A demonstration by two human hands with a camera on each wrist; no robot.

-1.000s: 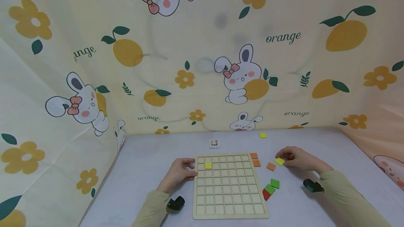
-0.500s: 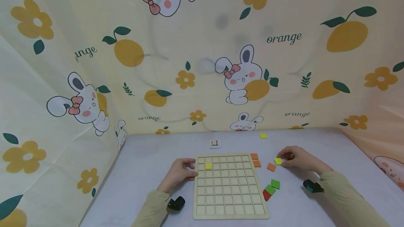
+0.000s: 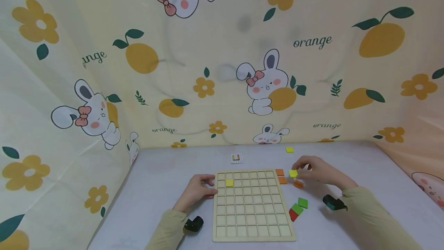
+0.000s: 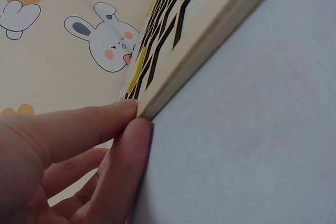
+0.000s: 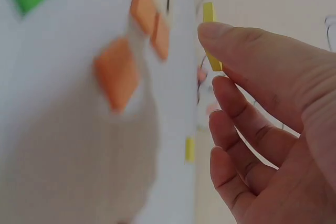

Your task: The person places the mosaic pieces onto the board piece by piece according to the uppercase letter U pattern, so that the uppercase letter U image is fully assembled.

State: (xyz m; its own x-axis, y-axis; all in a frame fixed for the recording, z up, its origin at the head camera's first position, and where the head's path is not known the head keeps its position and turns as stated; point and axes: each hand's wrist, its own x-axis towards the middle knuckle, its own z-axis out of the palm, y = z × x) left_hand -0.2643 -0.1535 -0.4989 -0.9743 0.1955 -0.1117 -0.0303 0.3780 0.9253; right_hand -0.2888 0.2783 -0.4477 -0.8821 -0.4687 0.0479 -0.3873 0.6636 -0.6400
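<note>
My left hand (image 3: 195,193) holds the left edge of a wooden grid board (image 3: 258,219); in the left wrist view its thumb and a finger (image 4: 131,140) meet at the board's edge. One yellow tile (image 3: 229,183) lies in a cell near the board's upper left. Right of the board, my right hand (image 3: 320,171) pinches another yellow square tile (image 3: 293,173) between thumb and fingers. The right wrist view shows this yellow tile (image 5: 214,61) edge-on, raised off the table, with the other fingers loosely bent below.
Two orange tiles (image 3: 282,180) lie against the board's right edge, a third orange tile (image 3: 298,184) below my right hand. Green tiles (image 3: 303,203) and a red tile (image 3: 293,215) lie lower. Behind are a pattern card (image 3: 237,159) and a yellow tile (image 3: 289,149).
My right hand has lifted the yellow tile off the table and moved it left, toward the board. The left hand and board have stayed in place.
</note>
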